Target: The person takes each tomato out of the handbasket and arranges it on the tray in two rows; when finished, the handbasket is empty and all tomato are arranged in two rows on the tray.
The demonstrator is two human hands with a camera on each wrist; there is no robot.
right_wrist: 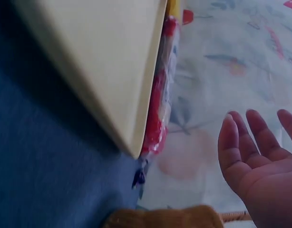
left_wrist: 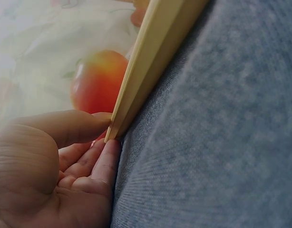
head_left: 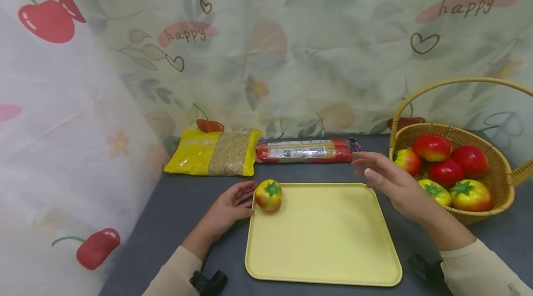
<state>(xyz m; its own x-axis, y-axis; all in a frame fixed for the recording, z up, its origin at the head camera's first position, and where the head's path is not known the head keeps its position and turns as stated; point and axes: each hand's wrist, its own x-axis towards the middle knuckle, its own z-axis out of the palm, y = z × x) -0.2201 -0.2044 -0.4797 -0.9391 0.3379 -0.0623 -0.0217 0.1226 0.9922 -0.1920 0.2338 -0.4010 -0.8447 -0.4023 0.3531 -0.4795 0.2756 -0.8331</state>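
A pale yellow tray (head_left: pixel 320 240) lies on the grey table (head_left: pixel 179 208). One red-and-yellow tomato (head_left: pixel 268 195) with a green stalk sits in the tray's far left corner. My left hand (head_left: pixel 231 206) rests on the table against the tray's left rim (left_wrist: pixel 150 61), thumb (left_wrist: pixel 65 126) and fingertips touching the edge, just beside the tomato (left_wrist: pixel 96 85). My right hand (head_left: pixel 387 178) hovers empty over the tray's far right corner, fingers (right_wrist: pixel 260 142) straight and spread. It is next to a wicker basket (head_left: pixel 501 180) holding several tomatoes.
A yellow bag of grain (head_left: pixel 214 152) and a long red packet (head_left: pixel 306 150) lie along the back of the table, behind the tray (right_wrist: pixel 98 61). A cherry-print curtain (head_left: pixel 291 55) closes off the back and the left side. The basket's tall handle (head_left: pixel 458 84) arches over it.
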